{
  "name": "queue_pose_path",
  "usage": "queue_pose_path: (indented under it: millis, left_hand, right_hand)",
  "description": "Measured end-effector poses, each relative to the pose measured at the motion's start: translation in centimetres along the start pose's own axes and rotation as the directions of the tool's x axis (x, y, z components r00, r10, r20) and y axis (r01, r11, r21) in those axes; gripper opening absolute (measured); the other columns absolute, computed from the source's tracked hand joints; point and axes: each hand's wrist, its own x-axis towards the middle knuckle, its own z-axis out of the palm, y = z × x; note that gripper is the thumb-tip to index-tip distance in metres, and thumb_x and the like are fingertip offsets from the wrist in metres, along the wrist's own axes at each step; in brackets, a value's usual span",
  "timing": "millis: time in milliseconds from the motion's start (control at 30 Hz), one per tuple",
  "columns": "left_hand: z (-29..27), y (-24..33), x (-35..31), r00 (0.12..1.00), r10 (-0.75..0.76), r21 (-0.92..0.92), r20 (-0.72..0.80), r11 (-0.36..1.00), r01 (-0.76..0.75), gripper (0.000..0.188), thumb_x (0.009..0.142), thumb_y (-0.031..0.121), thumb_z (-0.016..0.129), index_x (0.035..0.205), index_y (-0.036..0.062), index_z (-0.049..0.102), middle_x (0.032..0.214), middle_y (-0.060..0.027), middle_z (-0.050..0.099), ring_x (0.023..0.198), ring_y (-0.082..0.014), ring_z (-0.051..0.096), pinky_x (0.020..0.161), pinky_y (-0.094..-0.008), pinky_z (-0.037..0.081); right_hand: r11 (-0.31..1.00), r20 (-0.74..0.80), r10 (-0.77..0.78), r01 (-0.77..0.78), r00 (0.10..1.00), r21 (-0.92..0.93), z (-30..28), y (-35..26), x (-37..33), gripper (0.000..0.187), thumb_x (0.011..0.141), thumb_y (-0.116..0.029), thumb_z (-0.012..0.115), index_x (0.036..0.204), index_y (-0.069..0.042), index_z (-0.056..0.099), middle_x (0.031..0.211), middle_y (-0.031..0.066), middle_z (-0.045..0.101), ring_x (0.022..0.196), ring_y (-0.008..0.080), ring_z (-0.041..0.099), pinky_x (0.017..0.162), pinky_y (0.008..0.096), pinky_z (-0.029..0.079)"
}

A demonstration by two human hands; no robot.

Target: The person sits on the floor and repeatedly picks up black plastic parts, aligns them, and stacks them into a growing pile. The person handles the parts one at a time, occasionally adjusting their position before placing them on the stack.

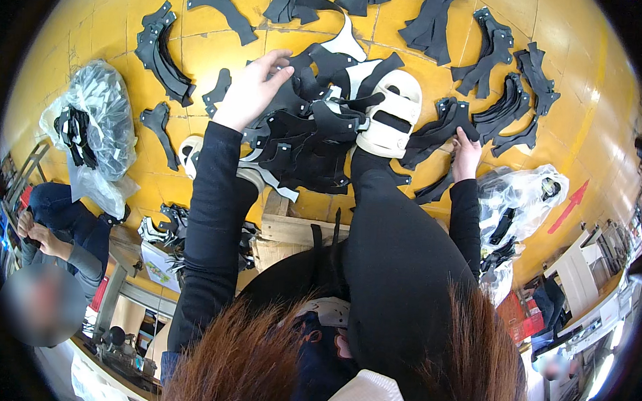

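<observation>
On the yellow floor lies a loose heap of black, curved, flat cut pieces (315, 154), some showing white undersides. My left hand (258, 85) hovers over the upper left of this heap with its fingers stretched out, holding nothing that shows. To the right of my white slipper (395, 115), my right hand (466, 155) has its thumb and fingers closed on the end of a fanned stack of black cut pieces (436, 130). The fingers beneath that stack are partly hidden.
More black stacks (485, 51) lie in an arc around the heap. Clear plastic bags of pieces stand at left (101, 122) and right (519, 200). A wooden crate (292, 228) sits below the heap. At far left a person (65, 227) works with both hands raised.
</observation>
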Motion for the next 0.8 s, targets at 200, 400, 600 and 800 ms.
queue_pose_path:
  millis: [200, 400, 600, 800]
  left_hand:
    - [-0.4, 0.6, -0.2, 0.974, 0.132, 0.049, 0.183, 0.988, -0.143, 0.026, 0.094, 0.021, 0.060, 0.112, 0.0034, 0.063, 0.105, -0.0143, 0.068, 0.099, -0.0289, 0.065, 0.087, -0.0353, 0.049]
    - [-1.1, -0.7, -2.3, 0.935, 0.180, 0.074, 0.306, 0.975, -0.212, 0.022, 0.095, 0.017, 0.058, 0.110, 0.0010, 0.062, 0.102, -0.0138, 0.067, 0.096, -0.0260, 0.064, 0.087, -0.0334, 0.048]
    - [-6.9, -3.7, -7.7, 0.970, 0.032, 0.183, 0.240, 0.980, -0.077, 0.021, 0.094, 0.015, 0.059, 0.111, 0.0023, 0.061, 0.104, -0.0128, 0.066, 0.099, -0.0281, 0.064, 0.087, -0.0352, 0.050]
    - [-9.8, -3.8, -16.5, 0.946, -0.256, 0.042, 0.198, 0.967, 0.253, 0.022, 0.096, 0.012, 0.059, 0.114, 0.0008, 0.063, 0.106, -0.0096, 0.068, 0.101, -0.0166, 0.065, 0.089, -0.0292, 0.049]
  right_hand:
    - [0.871, -0.237, -0.403, 0.292, 0.884, -0.395, 1.9, -0.6, -1.0, 0.050, 0.083, 0.001, 0.068, 0.131, -0.003, 0.052, 0.118, 0.0094, 0.055, 0.096, 0.0180, 0.054, 0.087, 0.0316, 0.046]
    - [0.718, -0.004, -0.610, 0.550, 0.792, -0.427, 7.2, -4.9, -4.2, 0.044, 0.087, -0.004, 0.067, 0.129, -0.004, 0.053, 0.112, 0.0085, 0.058, 0.095, 0.0167, 0.055, 0.084, 0.0304, 0.047]
    - [0.497, 0.704, -0.472, 0.819, 0.531, -0.285, 16.4, -6.5, -9.7, 0.015, 0.087, -0.011, 0.069, 0.102, -0.006, 0.068, 0.098, 0.0057, 0.068, 0.089, 0.0162, 0.064, 0.081, 0.0299, 0.049]
    - [0.035, 0.946, -0.194, 0.966, 0.260, -0.258, 19.6, -5.2, -12.3, 0.033, 0.079, -0.022, 0.074, 0.109, -0.014, 0.062, 0.086, 0.0007, 0.061, 0.094, 0.0209, 0.056, 0.089, 0.0382, 0.040]
